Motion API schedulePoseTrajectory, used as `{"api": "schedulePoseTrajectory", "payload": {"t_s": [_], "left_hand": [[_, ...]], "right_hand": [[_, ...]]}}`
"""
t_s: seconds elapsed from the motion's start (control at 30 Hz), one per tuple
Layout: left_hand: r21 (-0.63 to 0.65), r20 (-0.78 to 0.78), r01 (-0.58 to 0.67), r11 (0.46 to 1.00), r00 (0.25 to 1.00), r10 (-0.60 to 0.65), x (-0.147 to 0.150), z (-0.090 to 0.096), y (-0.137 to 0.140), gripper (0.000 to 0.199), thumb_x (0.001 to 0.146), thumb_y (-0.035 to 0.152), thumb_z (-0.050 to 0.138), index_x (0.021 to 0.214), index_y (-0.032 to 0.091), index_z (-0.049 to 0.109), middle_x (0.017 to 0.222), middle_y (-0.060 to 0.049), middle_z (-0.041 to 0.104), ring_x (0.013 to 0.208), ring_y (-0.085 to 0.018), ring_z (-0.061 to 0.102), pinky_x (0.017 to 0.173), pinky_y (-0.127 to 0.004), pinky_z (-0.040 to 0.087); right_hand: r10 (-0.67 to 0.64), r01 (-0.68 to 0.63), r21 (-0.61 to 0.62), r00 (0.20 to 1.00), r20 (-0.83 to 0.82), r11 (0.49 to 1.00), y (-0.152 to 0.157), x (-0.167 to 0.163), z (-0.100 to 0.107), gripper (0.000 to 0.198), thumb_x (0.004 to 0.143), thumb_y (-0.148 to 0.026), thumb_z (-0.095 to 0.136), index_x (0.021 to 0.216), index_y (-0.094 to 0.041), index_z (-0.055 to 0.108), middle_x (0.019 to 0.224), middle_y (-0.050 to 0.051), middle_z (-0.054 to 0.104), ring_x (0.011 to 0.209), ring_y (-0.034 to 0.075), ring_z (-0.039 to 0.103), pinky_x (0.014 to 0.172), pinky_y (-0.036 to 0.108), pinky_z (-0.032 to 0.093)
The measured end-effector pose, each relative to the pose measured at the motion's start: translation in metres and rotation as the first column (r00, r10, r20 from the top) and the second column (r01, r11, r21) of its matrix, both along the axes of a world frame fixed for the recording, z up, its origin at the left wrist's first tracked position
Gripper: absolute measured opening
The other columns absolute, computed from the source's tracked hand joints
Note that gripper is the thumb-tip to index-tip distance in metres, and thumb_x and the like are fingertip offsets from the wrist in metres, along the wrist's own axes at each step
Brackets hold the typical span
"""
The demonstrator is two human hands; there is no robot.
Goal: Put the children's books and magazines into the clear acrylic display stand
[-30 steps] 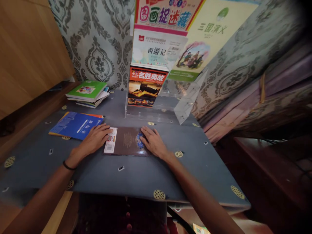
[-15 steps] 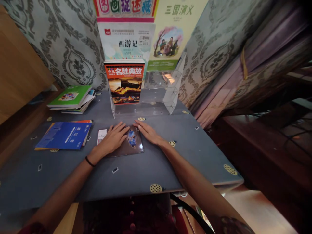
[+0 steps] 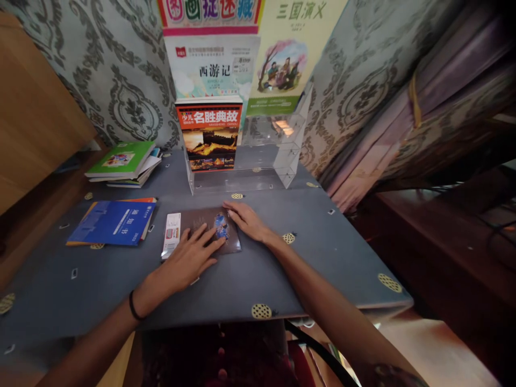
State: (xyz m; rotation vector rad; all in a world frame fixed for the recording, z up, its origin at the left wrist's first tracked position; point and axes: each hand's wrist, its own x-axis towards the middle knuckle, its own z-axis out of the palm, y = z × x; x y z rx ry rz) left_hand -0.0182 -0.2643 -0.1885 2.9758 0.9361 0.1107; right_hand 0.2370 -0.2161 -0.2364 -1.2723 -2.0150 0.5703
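A dark brown book (image 3: 186, 219) with a blue figure on its cover and a white strip along the left side lies flat on the table. My left hand (image 3: 186, 258) rests over its lower middle, palm down, fingers spread and holding nothing. At the book's upper right corner is my right hand (image 3: 249, 221), its fingers stretched out against the edge. Both hands are open. Part of the cover's lower edge is hidden under my left hand.
A clear acrylic rack (image 3: 287, 161) holds upright books, among them an orange-and-black one (image 3: 210, 140) and a pale green one (image 3: 296, 32). To the left lie a blue booklet (image 3: 110, 221) on other papers and a stack topped by a green book (image 3: 121, 160).
My left hand has slid down toward the book's near edge, uncovering more of the cover and the white strip. My right hand stays at the upper right corner. The view has shifted slightly.
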Motion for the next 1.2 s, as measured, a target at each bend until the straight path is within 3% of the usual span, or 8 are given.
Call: {"api": "schedulePoseTrajectory", "payload": {"t_s": [0.13,0.4,0.5,0.63,0.8,0.93,1.07,1.2], "left_hand": [[0.136,-0.068,-0.088,0.987,0.993,0.098,0.0,-0.007,-0.001,0.05,0.101,0.035,0.055,0.148,0.021,0.049,0.153,-0.019,0.05,0.143,-0.042,0.044,0.109,-0.062,0.045],[0.185,-0.129,0.049,0.982,0.991,-0.025,-0.005,-0.009,-0.003,0.052,0.1,0.01,0.033,0.152,0.011,0.04,0.143,-0.029,0.056,0.135,-0.042,0.054,0.103,-0.058,0.051],[0.176,-0.066,0.052,0.983,0.997,-0.041,-0.013,-0.002,0.005,0.046,0.1,0.008,0.03,0.142,0.009,0.048,0.132,-0.026,0.064,0.124,-0.035,0.064,0.099,-0.049,0.055],[0.079,0.129,-0.086,0.993,0.989,0.075,-0.025,0.005,0.015,0.035,0.103,0.014,0.029,0.126,0.017,0.055,0.106,-0.012,0.073,0.099,-0.024,0.073,0.081,-0.033,0.058],[-0.098,0.388,-0.233,0.968,0.886,0.253,-0.034,0.015,0.023,0.029,0.105,0.026,0.031,0.115,0.021,0.058,0.087,-0.004,0.07,0.078,-0.02,0.07,0.069,-0.029,0.052],[-0.224,0.542,-0.26,0.939,0.768,0.342,-0.04,0.03,0.028,0.033,0.104,0.038,0.031,0.107,0.021,0.059,0.078,0.0,0.065,0.067,-0.017,0.062,0.065,-0.027,0.046],[-0.277,0.642,-0.273,0.921,0.661,0.389,-0.045,0.04,0.034,0.034,0.101,0.044,0.036,0.096,0.021,0.06,0.071,0.002,0.059,0.063,-0.016,0.054,0.063,-0.026,0.042],[-0.323,0.719,-0.274,0.906,0.551,0.423,-0.047,0.047,0.04,0.034,0.098,0.046,0.039,0.089,0.021,0.061,0.069,0.002,0.058,0.062,-0.015,0.051,0.061,-0.025,0.041]], "right_hand": [[-0.018,0.015,0.043,0.998,0.056,0.999,-0.006,-0.005,0.005,0.049,0.106,-0.046,0.033,0.142,-0.022,0.056,0.139,0.012,0.065,0.131,0.027,0.056,0.116,0.053,0.039],[0.01,-0.01,0.048,1.0,0.01,0.999,-0.007,-0.008,0.012,0.052,0.105,-0.052,0.035,0.135,-0.021,0.063,0.132,0.013,0.069,0.126,0.029,0.059,0.112,0.054,0.041],[0.001,0.0,0.014,0.999,-0.049,1.0,-0.008,-0.008,0.015,0.055,0.105,-0.056,0.033,0.133,-0.023,0.066,0.13,0.011,0.07,0.124,0.028,0.06,0.112,0.053,0.041],[-0.039,0.026,-0.079,0.985,-0.17,0.997,-0.011,-0.007,0.02,0.062,0.103,-0.064,0.03,0.131,-0.023,0.068,0.127,0.011,0.071,0.121,0.028,0.063,0.11,0.051,0.044],[-0.037,-0.035,-0.176,0.92,-0.391,0.984,-0.009,-0.006,0.023,0.066,0.097,-0.071,0.039,0.126,-0.021,0.07,0.114,0.011,0.074,0.107,0.027,0.068,0.103,0.049,0.049],[-0.017,-0.165,-0.242,0.792,-0.61,0.956,-0.007,-0.012,0.022,0.068,0.085,-0.074,0.059,0.124,-0.019,0.069,0.111,0.011,0.072,0.091,0.024,0.071,0.089,0.044,0.057],[-0.031,-0.253,-0.28,0.689,-0.724,0.926,-0.006,-0.027,0.024,0.066,0.072,-0.063,0.08,0.122,-0.022,0.065,0.108,0.009,0.073,0.096,0.024,0.071,0.091,0.042,0.058],[-0.045,-0.299,-0.315,0.658,-0.751,0.901,-0.001,-0.052,0.028,0.065,0.063,-0.057,0.089,0.114,-0.024,0.065,0.112,0.007,0.074,0.099,0.024,0.071,0.098,0.045,0.056]]}}
